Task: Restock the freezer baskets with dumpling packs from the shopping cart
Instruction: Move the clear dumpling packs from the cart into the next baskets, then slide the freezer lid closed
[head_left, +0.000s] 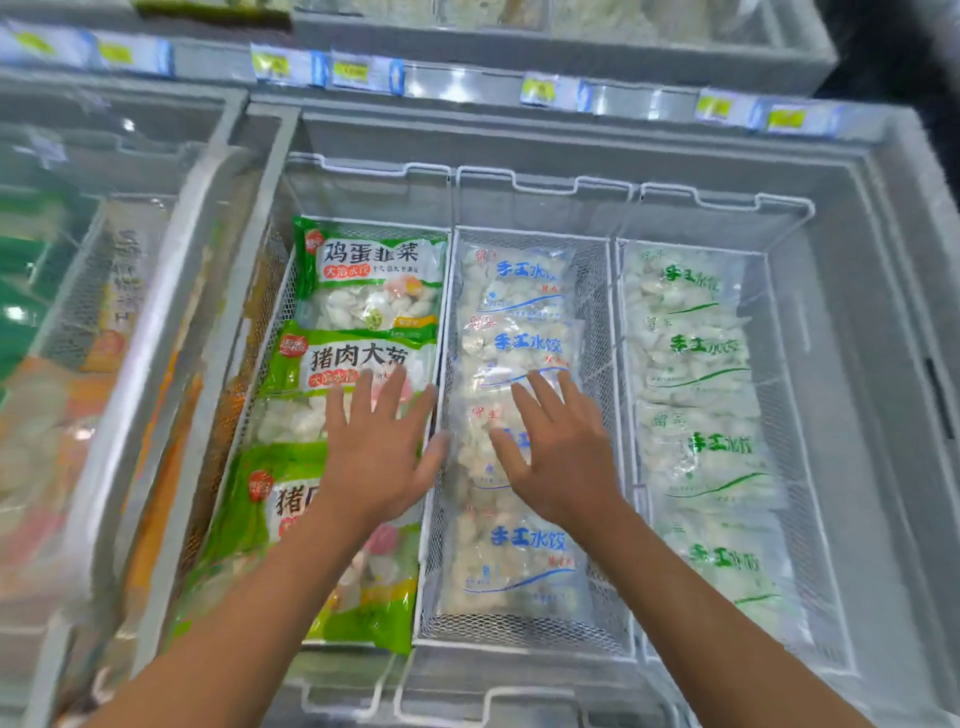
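Over the open freezer (883, 218) both hands are spread flat with straight fingers, holding nothing. Starting from the left, the left basket (270, 358) is white wire mesh and carries three green packs (363, 280) with glossy printed film, lying one over the edge of the next. The left hand (376, 457) hovers over or lightly rests on the middle and near ones; I cannot tell if it touches. The middle basket (597, 291) holds blue packs (514, 280) of clear film with blue print, four in a row, and the right hand (563, 457) lies over the third one the same way. The right basket (779, 218) has clear packs with green print (691, 332), also in a row. The cart is not in view. I judge these packs to be rather heavy and lumpy, because the frozen dumplings inside are hard but loose, so a pack will bend and sag if it is lifted by one end. The film looks smooth and probably slippery with frost. It seems best to take a pack by both long sides, or with a flat palm under the middle, not by the thin sealed edge.
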